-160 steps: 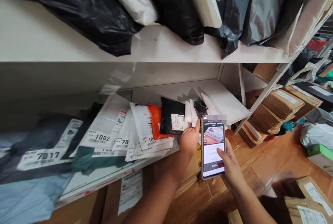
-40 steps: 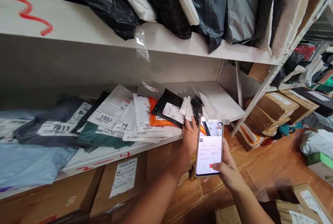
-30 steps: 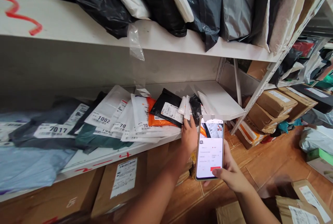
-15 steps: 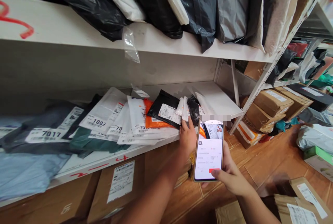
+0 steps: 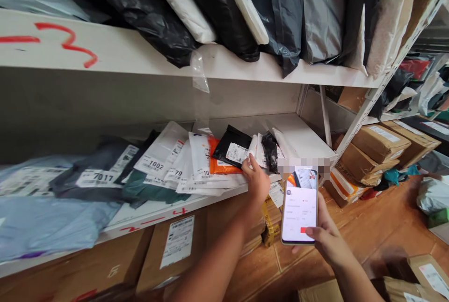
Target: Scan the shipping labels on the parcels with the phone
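My right hand (image 5: 328,236) holds a smartphone (image 5: 300,213) upright, its thumb at a red button low on the lit screen. The top of the screen shows a camera picture of parcels. At the shelf's front edge, my left hand (image 5: 257,180) has its fingers slightly bent and apart, touching the lower right corner of a black mailer bag (image 5: 228,140) with a white label. Under that bag lies an orange mailer bag (image 5: 222,167). Just right of my fingertips lean narrow white parcels (image 5: 259,150) and a small black parcel (image 5: 270,150).
White and grey mailer bags (image 5: 161,152) with number labels overlap along the shelf (image 5: 157,220). Large bags (image 5: 242,16) stand on the shelf above. Cardboard boxes (image 5: 379,140) are stacked at right, beyond the metal upright (image 5: 365,100). More boxes (image 5: 177,246) sit below.
The view has shifted left, so the shelf appears further right. My left fingers have moved off the narrow white parcels to the black mailer bag's corner. The phone stays in my right hand.
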`<state>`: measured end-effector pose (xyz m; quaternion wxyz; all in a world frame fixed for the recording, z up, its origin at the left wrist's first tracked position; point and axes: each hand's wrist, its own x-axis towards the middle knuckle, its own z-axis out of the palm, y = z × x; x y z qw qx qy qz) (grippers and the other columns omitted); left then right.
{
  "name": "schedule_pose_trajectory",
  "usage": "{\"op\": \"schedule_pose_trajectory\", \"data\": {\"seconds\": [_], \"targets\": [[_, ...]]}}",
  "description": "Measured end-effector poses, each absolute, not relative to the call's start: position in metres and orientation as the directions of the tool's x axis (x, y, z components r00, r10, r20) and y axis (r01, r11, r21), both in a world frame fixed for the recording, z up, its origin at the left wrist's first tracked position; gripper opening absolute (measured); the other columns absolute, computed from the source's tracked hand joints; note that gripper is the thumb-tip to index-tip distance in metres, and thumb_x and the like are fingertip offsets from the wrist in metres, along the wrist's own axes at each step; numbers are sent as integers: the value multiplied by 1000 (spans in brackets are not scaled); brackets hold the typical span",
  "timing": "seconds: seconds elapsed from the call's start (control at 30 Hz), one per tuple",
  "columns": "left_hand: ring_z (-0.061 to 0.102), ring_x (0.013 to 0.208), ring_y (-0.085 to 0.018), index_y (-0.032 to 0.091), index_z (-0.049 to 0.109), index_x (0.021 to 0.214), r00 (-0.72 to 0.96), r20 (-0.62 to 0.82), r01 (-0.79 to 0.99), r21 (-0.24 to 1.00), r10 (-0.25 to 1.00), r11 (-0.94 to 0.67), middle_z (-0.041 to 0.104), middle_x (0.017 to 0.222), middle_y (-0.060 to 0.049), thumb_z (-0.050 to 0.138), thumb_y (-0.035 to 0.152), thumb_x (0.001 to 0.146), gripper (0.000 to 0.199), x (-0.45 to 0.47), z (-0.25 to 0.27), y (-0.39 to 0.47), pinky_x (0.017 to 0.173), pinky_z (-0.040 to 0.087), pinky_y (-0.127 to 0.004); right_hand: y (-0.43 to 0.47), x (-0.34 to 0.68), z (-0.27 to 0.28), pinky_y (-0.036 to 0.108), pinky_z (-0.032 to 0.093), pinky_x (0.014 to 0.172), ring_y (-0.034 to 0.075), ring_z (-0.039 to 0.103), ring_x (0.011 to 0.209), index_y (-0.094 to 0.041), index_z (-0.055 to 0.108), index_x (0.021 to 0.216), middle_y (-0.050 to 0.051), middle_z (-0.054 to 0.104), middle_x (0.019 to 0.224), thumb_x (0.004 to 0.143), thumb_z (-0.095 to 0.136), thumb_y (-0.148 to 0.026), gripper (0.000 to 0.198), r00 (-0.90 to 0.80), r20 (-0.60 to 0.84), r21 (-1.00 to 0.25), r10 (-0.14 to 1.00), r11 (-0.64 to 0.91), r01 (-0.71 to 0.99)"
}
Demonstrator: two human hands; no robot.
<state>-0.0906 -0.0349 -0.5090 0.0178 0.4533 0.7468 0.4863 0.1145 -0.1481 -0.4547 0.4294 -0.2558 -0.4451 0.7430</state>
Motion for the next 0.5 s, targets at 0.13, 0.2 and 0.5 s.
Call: {"op": "schedule_pose_trajectory", "data": {"seconds": [0.13,0.2,0.5], "targets": [[43,139,-32,-3,38,146,-530,428,781,583,732,225,43,141,-28,40,2,89,58,-125,-472,-24,119,35,-44,-137,130,-451,35,58,54,28,69,85,-40,30,153,8,68,122,71,79,-28,97,-383,1,-874,924,-185,-449],[50,132,-31,0,50,138,-466,274,830,465,841,308,53,135,-26,36,6,93,48,-141,-451,-15,114,39,-41,-132,137,-445,37,58,54,29,70,86,-40,29,154,8,69,122,72,78,-27,96,-351,4,-878,936,-165,-450],[68,101,-29,18,61,130,-436,43,856,330,899,399,69,111,-16,46,9,92,42,-157,-414,-3,83,50,-33,-128,136,-443,32,56,49,28,70,83,-37,38,149,8,70,116,72,77,-25,87,-257,-34,-873,966,-154,-463]]}}
